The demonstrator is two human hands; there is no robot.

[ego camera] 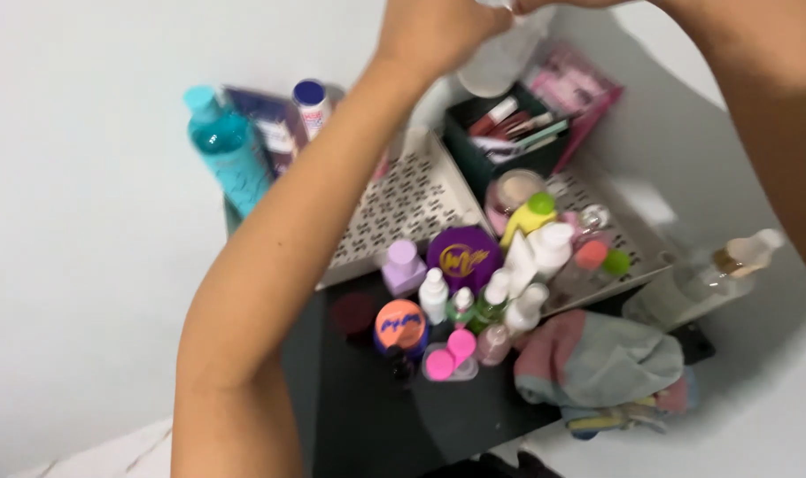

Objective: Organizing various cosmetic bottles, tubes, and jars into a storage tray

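My left arm reaches up across the frame, and my left hand (438, 31) is closed at the top edge against a blurred, frosted clear bottle (496, 62). Of my right hand (554, 4) only a sliver shows at the top edge, meeting the same bottle; its fingers are cut off. Both hands are raised above a dark green box (474, 164) of cosmetics and a white perforated tray (403, 204).
On the black tabletop (359, 416) stand several small bottles and jars: a purple-lidded jar (463, 257), an orange-lidded jar (400, 326), a lilac bottle (403, 265). A turquoise bottle (226, 150) stands at the left, a crumpled cloth (598, 358) and a lying clear bottle (704, 283) at the right.
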